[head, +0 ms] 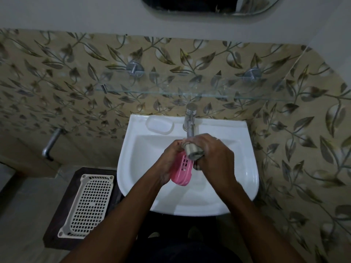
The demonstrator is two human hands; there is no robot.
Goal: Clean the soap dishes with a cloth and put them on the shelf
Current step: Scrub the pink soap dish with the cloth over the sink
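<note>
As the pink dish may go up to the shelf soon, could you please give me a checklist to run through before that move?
1. Left hand grips the pink soap dish firmly: ok.
2. Right hand holds the cloth against the dish: ok.
3. Dish wiped clean all over: cannot tell; the hands and blur hide much of it.
4. Glass shelf shows free space above the tap: ok.
5. White soap dish cleaned and shelved: not ok; it sits on the sink ledge.
</note>
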